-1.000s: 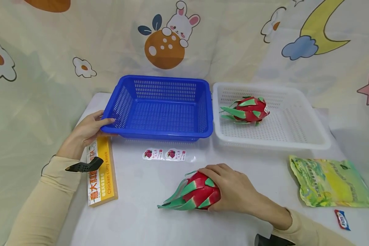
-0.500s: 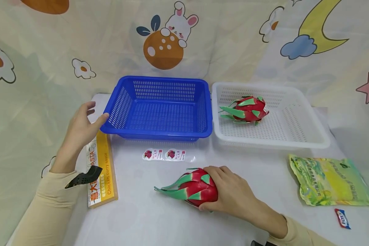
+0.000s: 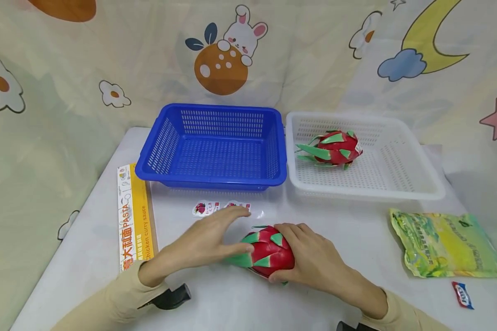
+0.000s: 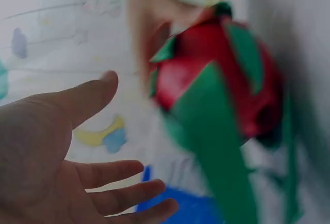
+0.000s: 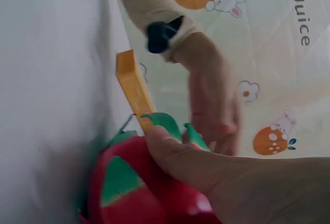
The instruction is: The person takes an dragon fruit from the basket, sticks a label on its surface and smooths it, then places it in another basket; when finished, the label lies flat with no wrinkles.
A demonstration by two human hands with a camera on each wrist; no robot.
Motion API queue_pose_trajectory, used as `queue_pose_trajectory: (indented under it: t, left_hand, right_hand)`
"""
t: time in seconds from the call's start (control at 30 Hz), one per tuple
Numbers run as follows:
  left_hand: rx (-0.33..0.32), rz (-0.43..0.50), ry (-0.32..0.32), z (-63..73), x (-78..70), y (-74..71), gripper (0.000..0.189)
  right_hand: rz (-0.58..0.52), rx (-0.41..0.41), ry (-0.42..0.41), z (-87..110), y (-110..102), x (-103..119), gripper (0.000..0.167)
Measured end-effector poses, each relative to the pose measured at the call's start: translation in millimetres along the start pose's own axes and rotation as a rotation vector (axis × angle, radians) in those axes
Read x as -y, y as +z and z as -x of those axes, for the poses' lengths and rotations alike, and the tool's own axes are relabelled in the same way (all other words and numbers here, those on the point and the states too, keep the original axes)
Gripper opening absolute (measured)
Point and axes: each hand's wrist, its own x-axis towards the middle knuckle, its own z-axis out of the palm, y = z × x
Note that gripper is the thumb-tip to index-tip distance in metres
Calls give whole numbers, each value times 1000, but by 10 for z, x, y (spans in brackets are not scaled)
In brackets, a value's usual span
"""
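Observation:
A red dragon fruit [image 3: 271,250] with green leaf tips lies on the white table near the front. My right hand [image 3: 314,257] grips its right end, thumb on the near side and fingers over the top. From the left my left hand [image 3: 203,241] comes over the leafy end, thumb and fingers spread apart. In the left wrist view, a gap shows between that hand [image 4: 46,126] and the fruit [image 4: 206,90]. Two dragon fruit stickers [image 3: 206,208] lie behind, the right one partly covered by my left fingers.
At the back stand a blue basket [image 3: 211,179] and a white basket [image 3: 368,193] holding another dragon fruit [image 3: 337,148]. A pasta box [image 3: 138,216] lies at left. A green-yellow packet [image 3: 447,246] and a small red-blue packet [image 3: 462,295] lie at right.
My left hand let go of the blue basket's rim, then swung right and toward me to the dragon fruit. My right hand, still gripping the fruit, shifted it slightly left.

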Motion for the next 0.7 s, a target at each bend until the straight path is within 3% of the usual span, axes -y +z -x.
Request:
queue_pose_trajectory:
  t: [0.07,0.17,0.4,0.5,0.7]
  left_hand:
    - [76,26,-5,-34,-17,149,76]
    - [132,73,-14,-65,-15,290,76]
    - [147,145,-30,-82,-7,356,69]
    - [150,138,-32,-89,-14,354,69]
    - [136,141,-22,-97,-15,356,67]
  right_hand:
    - [-41,45,2,-15,-56,-30,93]
    - [-149,144,23,-76,-192,-128,91]
    - [-457,246,-57,-411,-356,-562,61]
    - [-445,248,-96,-602,-272,-669,50]
    - [-214,196,-87,-903,-32,-638,47]
